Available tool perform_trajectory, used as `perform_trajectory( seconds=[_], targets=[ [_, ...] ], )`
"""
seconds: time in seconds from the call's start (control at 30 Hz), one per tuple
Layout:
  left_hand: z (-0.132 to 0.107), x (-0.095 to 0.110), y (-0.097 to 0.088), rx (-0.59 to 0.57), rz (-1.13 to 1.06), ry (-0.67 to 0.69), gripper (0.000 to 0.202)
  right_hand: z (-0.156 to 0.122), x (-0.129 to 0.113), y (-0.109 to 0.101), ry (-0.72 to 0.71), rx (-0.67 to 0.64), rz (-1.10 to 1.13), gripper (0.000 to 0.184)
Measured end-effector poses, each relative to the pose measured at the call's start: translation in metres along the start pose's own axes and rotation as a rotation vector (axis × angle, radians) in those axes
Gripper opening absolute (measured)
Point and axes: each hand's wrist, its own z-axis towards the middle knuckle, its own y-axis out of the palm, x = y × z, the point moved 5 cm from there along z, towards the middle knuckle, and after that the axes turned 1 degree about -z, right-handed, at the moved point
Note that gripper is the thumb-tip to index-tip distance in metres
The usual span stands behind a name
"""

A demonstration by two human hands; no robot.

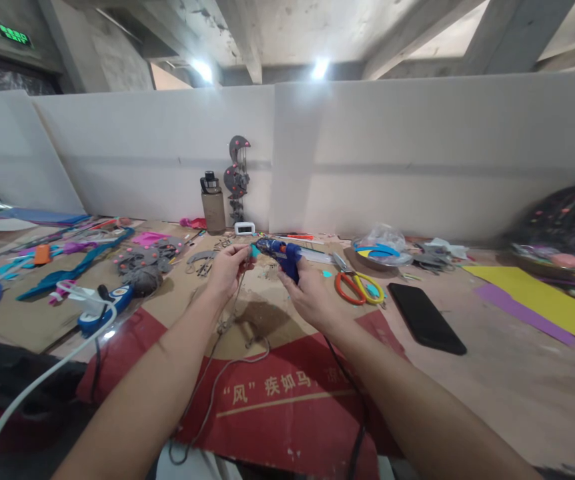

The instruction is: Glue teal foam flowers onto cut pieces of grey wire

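My right hand is wrapped round the handle of a blue glue gun, held above the cardboard-covered table with its nozzle pointing left. A black cord runs from the gun down toward me. My left hand pinches a small teal piece right at the gun's nozzle. A thin grey cord hangs below the left hand and trails over the table.
Scissors with orange and yellow handles and a black phone lie right of my hands. Yellow and purple foam sheets lie far right. Grey foam pieces, a second blue glue gun, a water bottle and white partition walls surround the table.
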Motion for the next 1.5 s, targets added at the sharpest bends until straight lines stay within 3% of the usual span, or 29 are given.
perform_trajectory(
  seconds=[1.13, 1.5],
  targets=[
    [-0.0032, 0.0057, 0.0024, 0.054, -0.014, -0.028, 0.025, -0.0008, 0.0012, 0.0012, -0.009, -0.005, 0.034, 0.026],
    [-0.0015, 0.0007, 0.0021, -0.007, 0.012, -0.008, 0.028, -0.0007, 0.0005, 0.0004, -0.006, -0.005, 0.030, 0.026]
  ],
)
